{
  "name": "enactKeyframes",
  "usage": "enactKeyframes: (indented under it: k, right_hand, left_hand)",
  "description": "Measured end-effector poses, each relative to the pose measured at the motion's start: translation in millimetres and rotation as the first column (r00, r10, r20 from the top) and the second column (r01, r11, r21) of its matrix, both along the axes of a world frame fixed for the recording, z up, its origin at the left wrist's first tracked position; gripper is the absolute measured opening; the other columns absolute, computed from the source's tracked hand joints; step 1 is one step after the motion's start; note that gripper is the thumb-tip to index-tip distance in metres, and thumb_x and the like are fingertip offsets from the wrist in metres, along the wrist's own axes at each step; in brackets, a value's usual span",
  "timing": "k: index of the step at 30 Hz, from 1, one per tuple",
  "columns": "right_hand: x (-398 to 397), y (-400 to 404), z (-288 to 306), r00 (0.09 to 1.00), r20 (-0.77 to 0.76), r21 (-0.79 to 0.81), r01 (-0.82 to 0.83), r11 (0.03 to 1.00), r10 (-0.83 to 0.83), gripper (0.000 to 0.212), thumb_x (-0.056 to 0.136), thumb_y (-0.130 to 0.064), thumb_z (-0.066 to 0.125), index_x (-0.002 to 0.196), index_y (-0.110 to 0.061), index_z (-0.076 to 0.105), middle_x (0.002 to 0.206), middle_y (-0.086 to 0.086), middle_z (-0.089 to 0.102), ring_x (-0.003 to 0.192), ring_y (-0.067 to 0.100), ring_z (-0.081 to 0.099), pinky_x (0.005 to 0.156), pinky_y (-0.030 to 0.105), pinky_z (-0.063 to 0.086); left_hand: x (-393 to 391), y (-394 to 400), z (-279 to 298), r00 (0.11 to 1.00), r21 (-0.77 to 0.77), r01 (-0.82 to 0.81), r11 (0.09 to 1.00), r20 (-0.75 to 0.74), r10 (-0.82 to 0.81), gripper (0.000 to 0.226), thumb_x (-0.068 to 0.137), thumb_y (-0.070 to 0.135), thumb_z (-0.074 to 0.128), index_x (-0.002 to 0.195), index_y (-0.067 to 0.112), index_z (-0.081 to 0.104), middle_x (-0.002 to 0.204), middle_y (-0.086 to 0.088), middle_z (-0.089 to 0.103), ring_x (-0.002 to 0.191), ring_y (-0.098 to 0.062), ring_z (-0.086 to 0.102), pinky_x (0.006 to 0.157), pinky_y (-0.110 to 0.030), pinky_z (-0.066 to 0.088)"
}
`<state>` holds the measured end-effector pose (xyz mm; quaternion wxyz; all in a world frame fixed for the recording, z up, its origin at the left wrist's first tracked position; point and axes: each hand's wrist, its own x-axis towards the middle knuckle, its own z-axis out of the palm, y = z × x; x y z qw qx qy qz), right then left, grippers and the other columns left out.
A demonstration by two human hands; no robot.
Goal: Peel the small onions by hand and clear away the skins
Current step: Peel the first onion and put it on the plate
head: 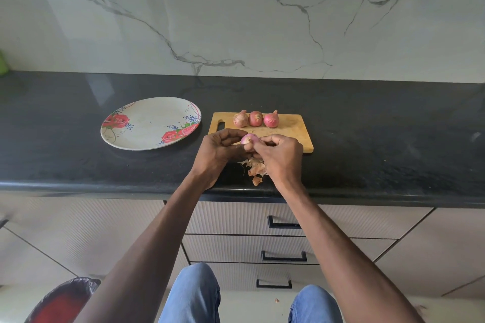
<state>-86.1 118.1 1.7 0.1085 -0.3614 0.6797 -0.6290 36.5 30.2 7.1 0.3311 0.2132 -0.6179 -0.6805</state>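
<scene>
My left hand [220, 151] grips a small pink onion [249, 138], partly peeled, just above the near edge of the wooden cutting board [294, 128]. My right hand [282, 156] pinches at the onion's near side with thumb and fingers. Three unpeeled onions [256, 118] sit in a row at the back of the board. A heap of dry orange-brown skins [256, 169] lies on the black counter under my hands, close to the counter's front edge.
A floral plate [147, 123] with nothing on it lies left of the board. The black counter [380, 139] runs wide to both sides, with a marble wall behind. Drawers with black handles are below. A red bin lined with a black bag [63, 301] stands at lower left.
</scene>
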Motion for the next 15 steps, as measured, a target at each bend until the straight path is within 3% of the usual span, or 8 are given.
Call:
enactKeyframes:
  k: [9, 15]
  right_hand:
    - [10.0, -7.3, 7.0, 0.992, -0.095, -0.016, 0.077, 0.997, -0.078, 0.018, 0.085, -0.027, 0.081, 0.081, -0.009, 0.077, 0.066, -0.002, 0.072, 0.055, 0.013, 0.070, 0.045, 0.040, 0.058]
    - [7.0, -7.2, 7.8, 1.000, 0.005, -0.040, 0.026, 0.999, -0.026, 0.016, 0.083, -0.021, 0.083, 0.085, -0.006, 0.078, 0.069, 0.001, 0.074, 0.059, 0.007, 0.072, 0.050, 0.032, 0.059]
  left_hand:
    - [-0.2, -6.1, -1.5, 0.998, 0.098, -0.008, 0.995, -0.057, 0.014, 0.038, 0.080, 0.008, 0.075, 0.114, -0.002, 0.064, 0.104, -0.019, 0.074, 0.087, -0.026, 0.073, 0.088, -0.047, 0.058]
    - [-2.7, -7.3, 0.9, 0.991, 0.245, 0.046, 0.968, -0.133, -0.013, 0.037, 0.082, 0.006, 0.070, 0.116, 0.000, 0.057, 0.098, -0.017, 0.074, 0.084, -0.025, 0.073, 0.084, -0.039, 0.061]
